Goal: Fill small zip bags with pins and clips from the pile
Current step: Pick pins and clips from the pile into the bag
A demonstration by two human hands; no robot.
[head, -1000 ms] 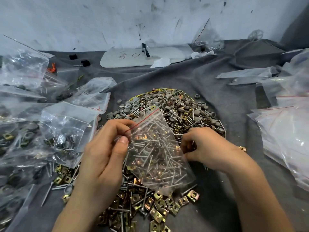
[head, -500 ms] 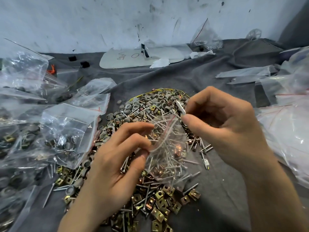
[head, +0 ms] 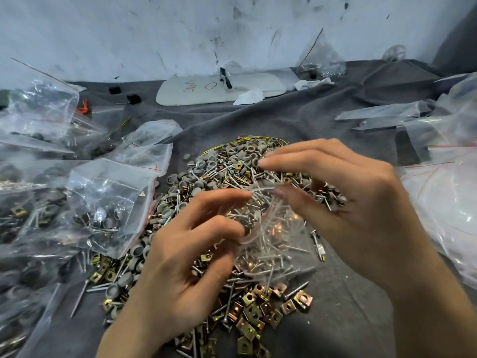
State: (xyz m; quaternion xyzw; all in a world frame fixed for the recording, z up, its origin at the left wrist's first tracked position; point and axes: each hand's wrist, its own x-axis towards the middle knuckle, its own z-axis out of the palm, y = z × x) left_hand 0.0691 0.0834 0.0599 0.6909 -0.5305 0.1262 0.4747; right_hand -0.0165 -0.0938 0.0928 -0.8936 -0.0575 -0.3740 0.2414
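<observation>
A small clear zip bag [head: 273,244], partly filled with pins and brass clips, stands over the pile [head: 227,171] of grey caps, screws, pins and square brass clips [head: 253,306] on the grey cloth. My left hand [head: 178,262] pinches the bag's left rim between thumb and fingers and keeps its mouth up. My right hand [head: 351,202] hovers just right of the mouth. Its fingers are spread and nothing shows between them. Its thumb tip touches the bag's upper rim. Motion blurs the rim.
Several filled zip bags [head: 108,202] are heaped at the left. Empty clear bags [head: 444,215] lie at the right. A white board [head: 219,89] and crumpled paper sit at the back against the wall. Loose pins and clips spill toward the front edge.
My right hand lifted a pin from the pile to the bag's mouth; now its fingers are spread and the pin is gone from them. My left hand raised the bag's rim.
</observation>
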